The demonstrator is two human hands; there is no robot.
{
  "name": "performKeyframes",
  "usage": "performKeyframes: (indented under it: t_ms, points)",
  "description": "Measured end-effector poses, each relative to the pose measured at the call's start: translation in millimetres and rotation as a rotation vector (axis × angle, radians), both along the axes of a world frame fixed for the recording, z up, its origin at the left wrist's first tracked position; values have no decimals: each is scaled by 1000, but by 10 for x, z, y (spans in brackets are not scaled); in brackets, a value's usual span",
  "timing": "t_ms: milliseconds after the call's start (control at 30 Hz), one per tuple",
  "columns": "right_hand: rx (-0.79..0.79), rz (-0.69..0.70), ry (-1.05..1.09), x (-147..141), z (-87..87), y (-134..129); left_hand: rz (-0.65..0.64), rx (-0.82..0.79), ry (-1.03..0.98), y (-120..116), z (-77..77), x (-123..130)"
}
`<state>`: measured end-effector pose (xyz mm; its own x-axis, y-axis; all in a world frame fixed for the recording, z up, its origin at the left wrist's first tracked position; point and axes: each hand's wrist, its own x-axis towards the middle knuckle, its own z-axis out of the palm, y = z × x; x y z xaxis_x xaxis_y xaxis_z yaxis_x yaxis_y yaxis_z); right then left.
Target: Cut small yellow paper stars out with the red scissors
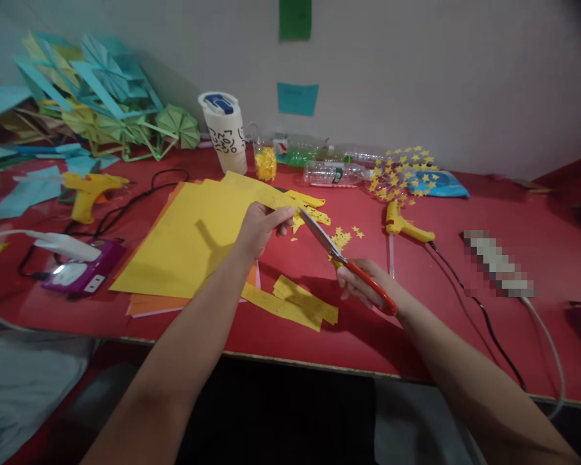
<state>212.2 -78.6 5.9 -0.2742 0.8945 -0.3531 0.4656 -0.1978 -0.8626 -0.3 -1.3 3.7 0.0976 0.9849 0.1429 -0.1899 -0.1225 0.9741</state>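
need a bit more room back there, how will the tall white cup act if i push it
The white cup would probably tip if pushed near its top, as it stands tall and tapers to a narrower base. Its wall looks smooth and undented, so it should stay fairly stiff. Its weight is hard to judge, since the wall hides any contents.

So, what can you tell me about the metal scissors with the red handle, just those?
The metal scissors with the red handle have long, straight grey blades that look like steel, joined at a pivot, and a glossy red grip, probably plastic. The right hand holds them above the red table, slanting, blades pointing up and left in the view. Their tip is at the end of a yellow paper strip held in the left hand; whether it touches is unclear.
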Motion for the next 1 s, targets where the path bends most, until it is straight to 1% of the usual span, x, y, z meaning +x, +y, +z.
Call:
performKeyframes:
  t_ms: [100,333,533,667,767,900,1000]
  points:
    - [-5,14,-8,9,-18,1,-24,-6,29,10,9,-29]
    - [5,23,20,15,-67,5,-25,-3,45,11,-4,-29]
    - [38,59,37,39,-55,12,-53,3,40,21,20,-55]
    - [-10,51,-30,50,-83,31,-94,-21,85,16,67,-100]
    - [-41,47,-35,58,-112,50,-126,-28,114,22,84,-139]
    - [-47,66,-27,53,-74,54,-181,-24,141,40,90,-181]
    - [-44,74,-19,36,-13,44,-188,-29,147,45,97,-191]
